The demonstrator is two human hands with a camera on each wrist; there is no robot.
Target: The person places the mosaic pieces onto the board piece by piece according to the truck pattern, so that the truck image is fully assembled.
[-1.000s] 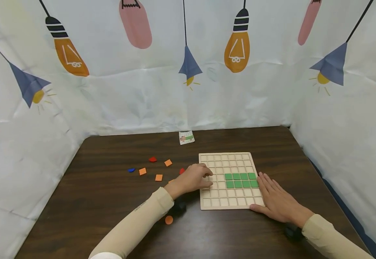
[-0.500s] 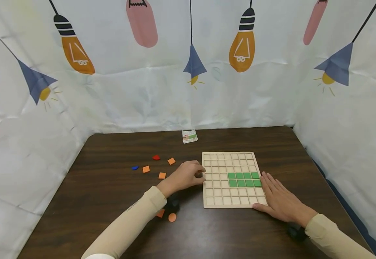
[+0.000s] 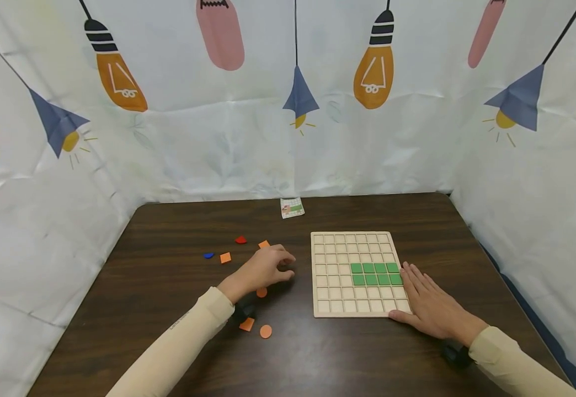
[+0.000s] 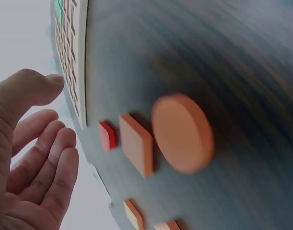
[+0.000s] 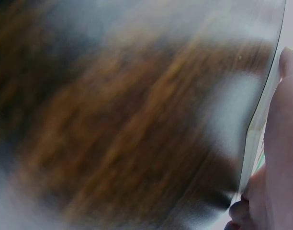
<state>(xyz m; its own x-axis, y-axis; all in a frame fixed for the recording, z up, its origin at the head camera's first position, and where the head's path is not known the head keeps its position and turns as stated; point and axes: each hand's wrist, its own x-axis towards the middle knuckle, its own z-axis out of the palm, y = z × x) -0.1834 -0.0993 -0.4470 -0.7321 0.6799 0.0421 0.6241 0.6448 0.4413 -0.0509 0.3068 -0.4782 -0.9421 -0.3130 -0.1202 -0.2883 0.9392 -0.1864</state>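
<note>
A pale wooden grid board (image 3: 331,306) lies on the table, with two rows of green square tiles (image 3: 374,274) in its cells. My right hand (image 3: 429,306) rests flat at the board's right edge, fingers straight and thumb near the lower corner. To the left of the board hovers my left hand (image 3: 262,267), thumb and loosely bent fingers apart with nothing between them in the left wrist view. Below it there are an orange disc (image 4: 182,134), an orange square (image 4: 135,145) and a small red piece (image 4: 107,135).
Several loose pieces lie left of the board, among them a blue piece (image 3: 208,255), a red piece (image 3: 240,240) and an orange square (image 3: 225,257). Closer to me sits another orange disc (image 3: 266,331). A small printed card (image 3: 292,208) lies at the table's far edge.
My left hand has drawn back leftward from over the board to above the loose pieces. The right hand stays at the board's edge; the head view has shifted slightly.
</note>
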